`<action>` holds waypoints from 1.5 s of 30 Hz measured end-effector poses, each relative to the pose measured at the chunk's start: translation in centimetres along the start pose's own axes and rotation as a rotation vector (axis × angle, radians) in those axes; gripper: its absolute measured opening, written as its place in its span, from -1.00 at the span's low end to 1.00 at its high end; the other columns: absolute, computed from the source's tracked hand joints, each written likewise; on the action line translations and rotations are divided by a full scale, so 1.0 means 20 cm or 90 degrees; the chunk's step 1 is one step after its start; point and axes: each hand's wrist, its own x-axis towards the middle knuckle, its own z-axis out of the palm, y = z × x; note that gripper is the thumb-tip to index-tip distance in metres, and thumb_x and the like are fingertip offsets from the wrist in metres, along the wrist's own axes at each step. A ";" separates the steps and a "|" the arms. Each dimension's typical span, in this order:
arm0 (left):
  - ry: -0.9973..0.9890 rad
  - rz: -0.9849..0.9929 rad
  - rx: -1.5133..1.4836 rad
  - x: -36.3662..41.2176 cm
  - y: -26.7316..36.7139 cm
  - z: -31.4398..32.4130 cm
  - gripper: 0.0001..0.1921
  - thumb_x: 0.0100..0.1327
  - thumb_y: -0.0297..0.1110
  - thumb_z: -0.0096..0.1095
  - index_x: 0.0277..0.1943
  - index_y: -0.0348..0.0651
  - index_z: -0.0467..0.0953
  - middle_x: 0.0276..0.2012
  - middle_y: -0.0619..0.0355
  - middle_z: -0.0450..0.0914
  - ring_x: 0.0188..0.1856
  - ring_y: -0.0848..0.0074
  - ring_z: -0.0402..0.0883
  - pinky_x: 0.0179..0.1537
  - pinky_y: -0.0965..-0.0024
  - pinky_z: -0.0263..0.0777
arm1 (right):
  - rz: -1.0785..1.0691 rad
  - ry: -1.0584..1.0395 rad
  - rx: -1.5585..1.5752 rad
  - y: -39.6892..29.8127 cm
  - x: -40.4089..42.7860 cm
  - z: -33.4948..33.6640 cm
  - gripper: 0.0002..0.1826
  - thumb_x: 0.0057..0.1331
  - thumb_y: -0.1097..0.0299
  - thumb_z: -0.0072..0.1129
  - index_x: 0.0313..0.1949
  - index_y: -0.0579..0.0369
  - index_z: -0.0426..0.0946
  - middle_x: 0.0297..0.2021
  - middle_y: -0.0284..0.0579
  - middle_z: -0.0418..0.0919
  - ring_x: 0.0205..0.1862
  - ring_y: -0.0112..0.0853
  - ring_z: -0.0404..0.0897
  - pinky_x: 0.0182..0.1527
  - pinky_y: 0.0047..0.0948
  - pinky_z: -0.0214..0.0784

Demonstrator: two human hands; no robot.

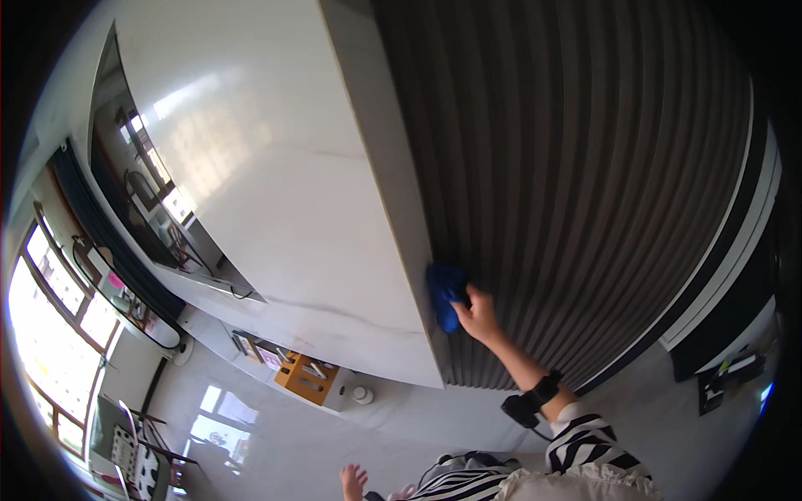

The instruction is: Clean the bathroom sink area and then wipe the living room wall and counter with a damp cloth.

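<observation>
My right hand grips a blue cloth. The cloth rests against the inner corner where a dark grooved wall panel meets the narrow grey side of a white marble-look wall panel. A black band with a small device is strapped on the right forearm. Low at the picture's bottom edge, my left hand hangs beside the body with nothing visible in it and its fingers apart.
A wall-mounted television is at left. Below it, a low white ledge carries an orange-topped organizer, a white jar and small frames. A standing mirror, a chair and a bright window stand farther left.
</observation>
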 end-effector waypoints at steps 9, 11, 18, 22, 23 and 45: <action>-0.468 0.959 0.113 -1.29 1.49 1.14 -0.77 0.20 -0.43 -0.08 -0.11 -0.36 0.36 -0.18 0.03 0.48 -0.18 0.42 0.45 -0.07 0.43 0.27 | -0.575 0.410 -0.039 -0.88 1.09 -0.32 -0.44 -0.06 0.64 0.03 0.02 0.14 0.31 0.03 0.00 0.31 -0.12 -0.12 0.37 -0.03 -0.34 0.23; -0.442 1.048 0.106 -1.45 1.52 1.26 -0.76 0.18 -0.46 -0.08 -0.11 -0.38 0.36 -0.17 0.00 0.48 -0.17 0.40 0.46 -0.05 0.41 0.26 | -0.580 0.276 -0.050 -1.01 1.19 -0.29 -0.46 0.09 0.61 -0.06 0.13 0.19 0.18 0.19 0.07 0.10 0.22 -0.09 0.10 0.12 -0.38 0.07; -0.540 0.999 0.098 -1.46 1.28 1.07 -0.77 0.13 -0.51 -0.05 -0.16 -0.45 0.31 -0.23 -0.12 0.48 -0.15 0.31 0.47 -0.04 0.32 0.28 | -0.344 0.058 0.110 -0.44 0.60 0.08 -0.21 -0.25 0.73 -0.08 0.11 0.02 0.27 0.15 -0.16 0.23 -0.28 -0.23 0.28 -0.08 -0.39 0.22; -0.546 0.884 0.129 -1.38 1.24 1.08 -0.83 0.16 -0.50 -0.09 -0.22 -0.42 0.33 -0.27 -0.11 0.51 -0.26 0.38 0.49 -0.15 0.38 0.33 | -0.021 -0.010 0.031 0.19 -0.20 0.20 -0.30 -0.20 0.71 -0.06 0.07 0.10 0.28 0.07 -0.06 0.31 -0.20 -0.16 0.33 -0.08 -0.35 0.26; -0.554 0.875 0.142 -1.39 1.22 1.12 -0.83 0.16 -0.50 -0.09 -0.22 -0.42 0.33 -0.27 -0.11 0.51 -0.26 0.38 0.49 -0.15 0.38 0.33 | 0.006 -0.005 -0.049 0.37 -0.40 0.21 -0.46 -0.09 0.64 -0.01 -0.01 0.20 0.33 -0.20 0.15 0.41 -0.15 -0.05 0.40 -0.13 -0.30 0.28; -0.227 0.729 0.297 -1.11 1.10 0.65 -0.77 0.23 -0.31 -0.09 -0.17 -0.31 0.34 -0.42 0.01 0.55 -0.55 0.57 0.44 -0.33 0.54 0.27 | -0.002 0.240 -0.057 0.12 -0.11 0.32 -0.42 -0.20 0.75 -0.04 -0.06 0.22 0.34 -0.03 0.00 0.40 -0.33 -0.22 0.48 -0.29 -0.33 0.38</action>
